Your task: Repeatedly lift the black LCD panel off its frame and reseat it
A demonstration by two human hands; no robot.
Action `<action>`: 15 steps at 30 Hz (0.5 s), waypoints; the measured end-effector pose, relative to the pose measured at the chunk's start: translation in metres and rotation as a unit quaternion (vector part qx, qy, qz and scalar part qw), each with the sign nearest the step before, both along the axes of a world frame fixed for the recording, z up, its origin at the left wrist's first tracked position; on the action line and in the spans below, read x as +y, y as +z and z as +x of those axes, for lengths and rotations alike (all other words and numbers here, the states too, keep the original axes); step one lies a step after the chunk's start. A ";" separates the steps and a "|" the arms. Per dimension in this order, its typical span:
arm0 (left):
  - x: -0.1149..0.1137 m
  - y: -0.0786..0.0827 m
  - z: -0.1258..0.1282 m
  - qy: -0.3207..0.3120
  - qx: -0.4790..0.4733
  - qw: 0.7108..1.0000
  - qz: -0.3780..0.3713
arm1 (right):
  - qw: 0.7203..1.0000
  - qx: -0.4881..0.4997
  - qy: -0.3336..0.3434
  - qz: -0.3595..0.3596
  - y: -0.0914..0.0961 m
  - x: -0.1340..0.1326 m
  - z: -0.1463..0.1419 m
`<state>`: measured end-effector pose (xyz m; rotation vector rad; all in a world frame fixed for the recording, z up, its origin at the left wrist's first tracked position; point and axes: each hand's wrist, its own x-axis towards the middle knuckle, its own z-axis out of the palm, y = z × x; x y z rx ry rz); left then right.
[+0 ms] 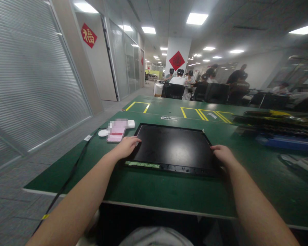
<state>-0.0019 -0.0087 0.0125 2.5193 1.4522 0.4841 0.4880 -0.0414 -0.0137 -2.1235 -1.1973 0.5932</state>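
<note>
Left hand [127, 147], right hand [223, 155] — grips closed on opposite side edges of black panel [166, 147], likely for balance; phone [115, 137] lies to left on tabletop [169, 191].

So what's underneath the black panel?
Green tabletop shows around the black panel; whatever lies directly beneath it is covered, so its underside and anything there can't be seen.

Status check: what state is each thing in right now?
Screen panel: face up, dark, green strip exposed
Left hand: on the panel's left edge
Right hand: on the panel's right edge
Phone: face up, screen lit
Ceiling lights: on
Blinds: lowered
Black cable: hanging off the table
</note>
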 end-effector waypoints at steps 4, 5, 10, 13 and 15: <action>0.003 -0.003 0.000 0.028 -0.027 0.999 0.000 | 1.000 0.008 -0.001 -0.005 -0.002 0.001 0.001; 0.003 -0.004 -0.001 0.037 -0.031 0.999 -0.001 | 1.000 0.007 0.000 -0.006 -0.003 0.001 0.002; 0.004 -0.003 -0.005 0.038 -0.031 0.999 -0.013 | 1.000 -0.007 -0.002 0.001 -0.003 0.002 0.002; 0.001 0.001 -0.007 0.008 -0.035 0.999 -0.025 | 1.000 0.001 -0.001 0.008 -0.002 0.001 0.002; -0.002 0.004 -0.008 -0.007 -0.031 0.999 -0.027 | 1.000 -0.002 0.000 0.004 -0.001 0.000 0.001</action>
